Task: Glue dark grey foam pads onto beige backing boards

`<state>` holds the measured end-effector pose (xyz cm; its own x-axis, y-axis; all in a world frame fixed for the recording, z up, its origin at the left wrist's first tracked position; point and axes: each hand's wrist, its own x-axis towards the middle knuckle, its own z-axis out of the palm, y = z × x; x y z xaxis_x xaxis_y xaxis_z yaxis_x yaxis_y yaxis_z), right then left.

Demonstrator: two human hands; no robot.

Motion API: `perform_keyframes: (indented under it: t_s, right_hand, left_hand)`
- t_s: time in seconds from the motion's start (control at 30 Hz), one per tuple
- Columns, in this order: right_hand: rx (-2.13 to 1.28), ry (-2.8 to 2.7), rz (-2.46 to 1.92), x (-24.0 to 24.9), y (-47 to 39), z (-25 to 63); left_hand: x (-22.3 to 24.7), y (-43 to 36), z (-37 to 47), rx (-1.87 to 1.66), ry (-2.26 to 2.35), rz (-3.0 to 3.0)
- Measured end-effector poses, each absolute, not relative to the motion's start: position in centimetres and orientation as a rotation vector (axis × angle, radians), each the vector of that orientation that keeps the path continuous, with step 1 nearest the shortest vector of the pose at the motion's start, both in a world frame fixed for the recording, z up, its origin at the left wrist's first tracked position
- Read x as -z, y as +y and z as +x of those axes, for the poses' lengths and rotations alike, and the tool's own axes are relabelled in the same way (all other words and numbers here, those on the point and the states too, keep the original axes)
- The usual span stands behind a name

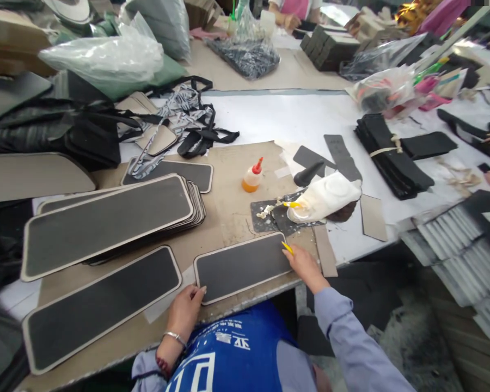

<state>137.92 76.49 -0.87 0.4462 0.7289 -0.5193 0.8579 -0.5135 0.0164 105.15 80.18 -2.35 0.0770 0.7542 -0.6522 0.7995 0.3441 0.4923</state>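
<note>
A dark rectangular panel with a pale rim (240, 267) lies in front of me on the brown board. My left hand (188, 305) rests at its lower left corner, thumb and fingers pressed together at the edge; whether they pinch the panel is too small to tell. In my right hand (304, 264) is a yellow tool (287, 247), its tip over the panel's right end. To the left lies another such panel (102, 305), with a stack of panels (110, 223) behind it. Beyond the right hand, a white container (326, 197) lies on its side.
A small bottle with a red tip (252, 177) stands mid-table. Black straps (204, 136) and a plastic-wrapped bundle (106, 60) are at the back left. Tied black pieces (392, 158) lie right. Another person's hands (289, 22) show at the far side.
</note>
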Motion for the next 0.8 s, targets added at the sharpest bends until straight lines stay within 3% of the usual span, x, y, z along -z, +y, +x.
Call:
perform_keyframes:
  t_s: [0.8]
  right_hand:
    - [0.667, 1.41, 2.398, 1.8, 76.2, 138.4]
  left_hand:
    - [2.0, 80.3, 105.6, 0.028, 1.706, 1.443]
